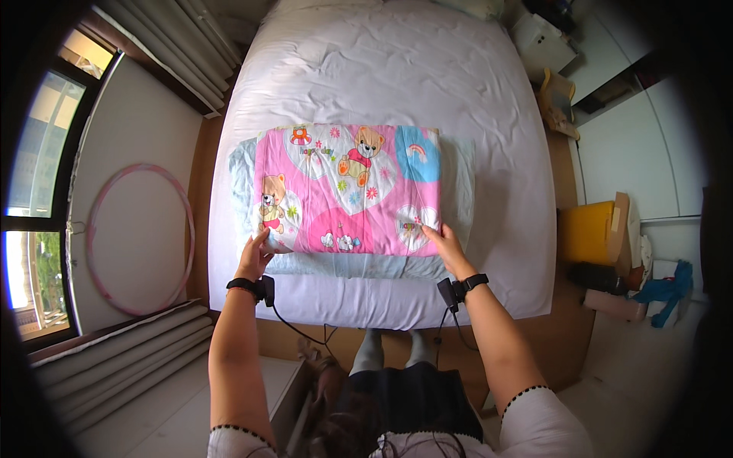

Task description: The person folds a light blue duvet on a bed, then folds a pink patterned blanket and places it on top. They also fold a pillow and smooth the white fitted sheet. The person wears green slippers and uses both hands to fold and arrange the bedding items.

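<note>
Pale-blue cloth (351, 266) beneath pink quilt (336, 206)

Bedroom. Bed (382, 69) with pale, wrinkled sheet fills the middle; brown wood-look floor (200, 164) shows along its sides. Left: dark-framed window (46, 153), daylight coming through, greenery visible in the lower pane. White wall (141, 122) beside it, pink hoop (190, 239) against it. Grey curtain (179, 53) at upper left, more grey folds (145, 355) at lower left. Right: white cabinets (664, 141), yellow box (586, 233) near the bed, blue cloth (668, 290) among clutter.
</note>
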`<action>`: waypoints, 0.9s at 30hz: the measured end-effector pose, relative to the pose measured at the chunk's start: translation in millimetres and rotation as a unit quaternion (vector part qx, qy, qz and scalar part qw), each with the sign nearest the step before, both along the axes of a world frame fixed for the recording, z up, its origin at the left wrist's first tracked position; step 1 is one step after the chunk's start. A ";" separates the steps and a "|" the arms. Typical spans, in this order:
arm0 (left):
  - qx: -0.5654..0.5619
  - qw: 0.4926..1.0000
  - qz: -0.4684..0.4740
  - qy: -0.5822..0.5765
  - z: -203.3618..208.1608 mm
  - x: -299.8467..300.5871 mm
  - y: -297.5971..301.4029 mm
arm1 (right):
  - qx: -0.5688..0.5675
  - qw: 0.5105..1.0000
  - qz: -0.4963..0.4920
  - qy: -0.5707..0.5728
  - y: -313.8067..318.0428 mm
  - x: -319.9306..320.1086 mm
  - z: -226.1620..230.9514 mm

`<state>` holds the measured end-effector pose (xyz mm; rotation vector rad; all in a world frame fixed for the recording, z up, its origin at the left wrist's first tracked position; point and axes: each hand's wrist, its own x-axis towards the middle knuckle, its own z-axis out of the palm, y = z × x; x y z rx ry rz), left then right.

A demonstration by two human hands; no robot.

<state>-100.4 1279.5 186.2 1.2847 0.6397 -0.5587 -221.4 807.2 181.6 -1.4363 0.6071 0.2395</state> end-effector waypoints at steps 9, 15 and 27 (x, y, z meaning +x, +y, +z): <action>0.118 0.989 -0.016 0.087 -42.7 -24.4 35.0 | -0.101 0.988 0.059 0.101 -4.2 -18.3 -15.3; 0.091 0.992 0.001 0.090 -59.1 -72.9 45.3 | -0.021 0.992 0.065 0.109 -16.1 -73.5 -18.4; 0.091 0.991 -0.081 0.047 -27.6 14.0 5.7 | 0.102 0.995 -0.005 -0.001 1.6 -1.4 6.1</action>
